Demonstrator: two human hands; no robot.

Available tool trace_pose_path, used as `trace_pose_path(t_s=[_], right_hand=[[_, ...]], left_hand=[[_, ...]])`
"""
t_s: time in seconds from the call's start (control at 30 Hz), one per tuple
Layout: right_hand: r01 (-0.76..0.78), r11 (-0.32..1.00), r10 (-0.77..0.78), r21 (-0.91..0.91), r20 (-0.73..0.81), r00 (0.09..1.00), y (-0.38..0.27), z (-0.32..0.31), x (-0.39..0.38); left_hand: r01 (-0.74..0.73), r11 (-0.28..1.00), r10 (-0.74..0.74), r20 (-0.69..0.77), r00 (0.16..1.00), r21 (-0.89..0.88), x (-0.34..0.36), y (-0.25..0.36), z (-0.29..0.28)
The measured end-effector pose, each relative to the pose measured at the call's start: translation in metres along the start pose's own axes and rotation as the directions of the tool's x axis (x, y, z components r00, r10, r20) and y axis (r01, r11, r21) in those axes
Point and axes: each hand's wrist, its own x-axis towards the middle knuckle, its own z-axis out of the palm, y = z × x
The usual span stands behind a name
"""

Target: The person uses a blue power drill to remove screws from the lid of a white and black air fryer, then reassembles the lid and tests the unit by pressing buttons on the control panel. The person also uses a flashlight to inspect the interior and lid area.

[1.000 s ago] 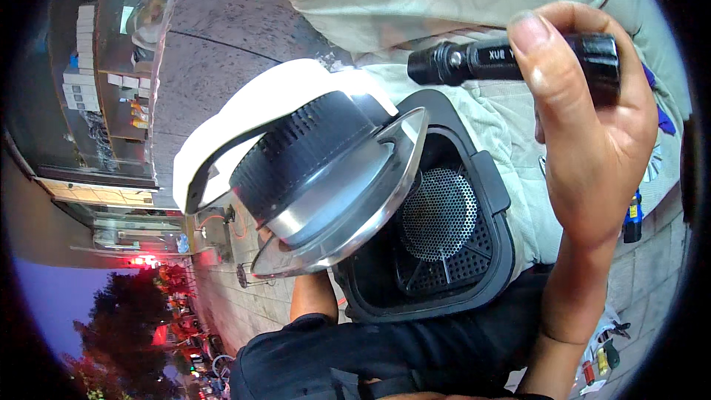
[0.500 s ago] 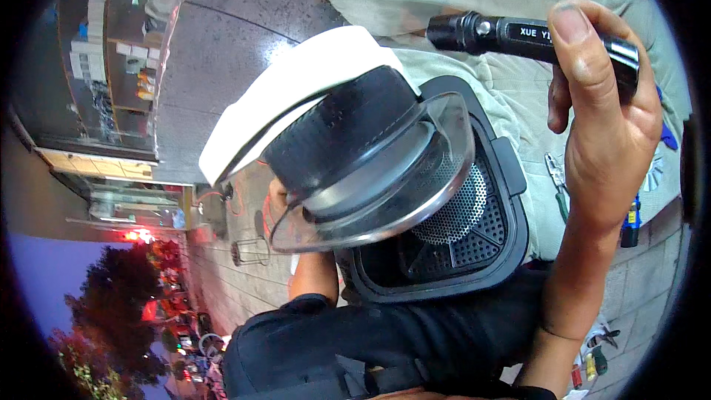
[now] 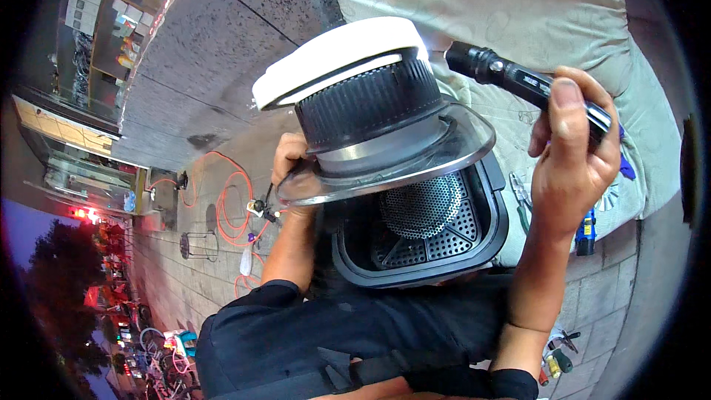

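Note:
My right hand [image 3: 574, 126] is closed around a black flashlight [image 3: 511, 81], whose lit end points left at the side of an appliance head. That appliance head has a white top [image 3: 348, 48], a ribbed black band [image 3: 370, 107] and a wide clear skirt [image 3: 474, 133] below. My left hand [image 3: 289, 155] grips the left edge of the clear skirt, its fingertips partly hidden. Beneath the tilted head sits a black square basket [image 3: 492, 241] with a perforated tray [image 3: 441, 241]. A perforated metal dome [image 3: 418, 211] shows above the tray, just under the skirt.
Behind the basket is a pale cloth-covered seat [image 3: 563, 15]. Pliers [image 3: 521, 196] and a blue-and-yellow tool [image 3: 585, 233] lie to the right. Several hand tools [image 3: 559, 359] are on the paving at lower right. An orange cord [image 3: 222, 215] and a wire-legged stool [image 3: 196, 246] are at left.
The appliance head has turned and tipped, showing more of its ribbed band and bringing my left hand into view. The flashlight now slants downward to the right, its lit end close to the head.

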Motion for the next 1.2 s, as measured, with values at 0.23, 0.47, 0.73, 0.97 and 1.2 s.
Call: trace_pose_path(t_s=[0.23,0.47,0.73,0.97,1.2], right_hand=[[0.092,0.994,-0.093,-0.059,-0.025,0.995,-0.025,-0.009,-0.003],[0.125,0.984,-0.134,-0.13,-0.059,0.989,-0.031,-0.006,-0.007],[0.179,0.979,-0.189,-0.094,-0.113,0.975,-0.033,-0.011,0.0],[0.149,0.981,-0.164,-0.125,-0.124,0.979,-0.034,-0.003,0.0],[0.14,0.981,-0.145,-0.136,-0.031,0.989,-0.023,-0.001,-0.002]], left_hand=[[0.024,0.997,-0.023,-0.012,1.0,0.078,0.005,0.006,0.005],[0.064,0.997,-0.061,-0.051,0.997,0.049,0.022,0.012,0.018],[0.271,0.953,-0.288,-0.125,0.949,-0.133,0.052,0.01,0.03],[0.358,0.924,-0.372,-0.107,0.922,-0.134,0.075,-0.016,0.025],[0.423,0.9,-0.433,-0.099,0.896,-0.11,0.089,-0.016,0.028]])
